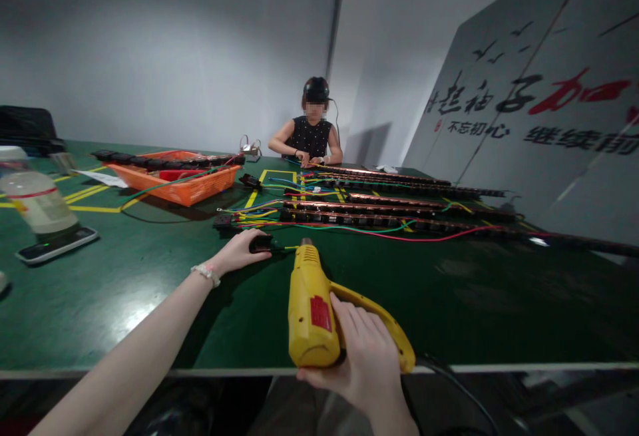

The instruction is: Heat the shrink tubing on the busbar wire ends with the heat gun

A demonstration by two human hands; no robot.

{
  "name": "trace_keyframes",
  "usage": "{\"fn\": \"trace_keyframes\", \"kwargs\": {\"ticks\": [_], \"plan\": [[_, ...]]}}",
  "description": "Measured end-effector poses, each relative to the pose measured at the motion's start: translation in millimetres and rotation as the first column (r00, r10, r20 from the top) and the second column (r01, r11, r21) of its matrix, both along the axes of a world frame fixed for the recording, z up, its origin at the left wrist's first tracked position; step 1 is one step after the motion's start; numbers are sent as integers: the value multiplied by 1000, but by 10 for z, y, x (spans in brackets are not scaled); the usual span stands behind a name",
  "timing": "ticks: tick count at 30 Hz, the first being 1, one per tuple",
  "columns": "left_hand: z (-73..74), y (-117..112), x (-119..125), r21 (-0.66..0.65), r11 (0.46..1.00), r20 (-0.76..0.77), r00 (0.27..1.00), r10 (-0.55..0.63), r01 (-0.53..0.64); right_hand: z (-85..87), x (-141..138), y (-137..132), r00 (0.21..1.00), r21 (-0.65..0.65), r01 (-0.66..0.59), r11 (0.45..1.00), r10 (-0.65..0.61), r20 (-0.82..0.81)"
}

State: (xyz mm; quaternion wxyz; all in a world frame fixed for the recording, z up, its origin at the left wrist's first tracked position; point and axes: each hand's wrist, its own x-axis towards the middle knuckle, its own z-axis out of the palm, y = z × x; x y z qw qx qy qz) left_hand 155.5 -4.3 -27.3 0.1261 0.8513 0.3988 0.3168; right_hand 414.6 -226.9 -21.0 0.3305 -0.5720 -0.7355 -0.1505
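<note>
My right hand [367,349] is wrapped round the handle of a yellow heat gun [310,309], whose metal nozzle [306,242] points away from me. Left of the nozzle, my left hand [243,251] grips a small black part [260,243] just above the green tabletop. A short yellow-green wire [284,247] runs from that part toward the nozzle tip. Past both hands lie long black strips [359,219] with copper-coloured edges, and coloured wires come out of their left ends. The palm side of my left hand is hidden.
An orange basket [190,190] with black strips across it stands left of centre. A bottle [40,200] and a phone [58,245] are at far left. Across the table a person [312,126] works with both hands. A black cord [459,386] trails below the table's front edge.
</note>
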Motion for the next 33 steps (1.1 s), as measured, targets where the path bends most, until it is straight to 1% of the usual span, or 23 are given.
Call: {"fn": "trace_keyframes", "kwargs": {"ticks": [2,5,9,12,16,20,24,29,33], "plan": [[41,-41,8,1,1000,20,1000,-12,12,13,58,11,999,10,15,1000,-16,45],[108,-98,44,29,999,48,999,-15,14,35,106,11,995,18,5,1000,-7,104],[151,-129,127,87,996,31,999,-14,11,50,91,-27,994,35,34,999,-37,105],[130,-112,187,87,996,48,998,-40,36,62,29,-83,992,54,32,998,-38,123],[81,-71,233,66,997,82,995,-49,43,90,-133,-150,993,19,4,1000,-6,114],[51,-49,242,57,998,105,993,-48,42,109,-378,-166,999,38,-5,999,3,47],[38,-42,245,57,997,133,990,-57,50,94,-562,-147,999,54,-50,997,51,-18],[51,-57,225,49,998,128,990,-53,47,68,-592,-123,992,40,-117,992,118,-47],[61,-79,207,36,998,113,992,-56,53,57,-554,-115,989,48,-132,990,135,-53]]}}
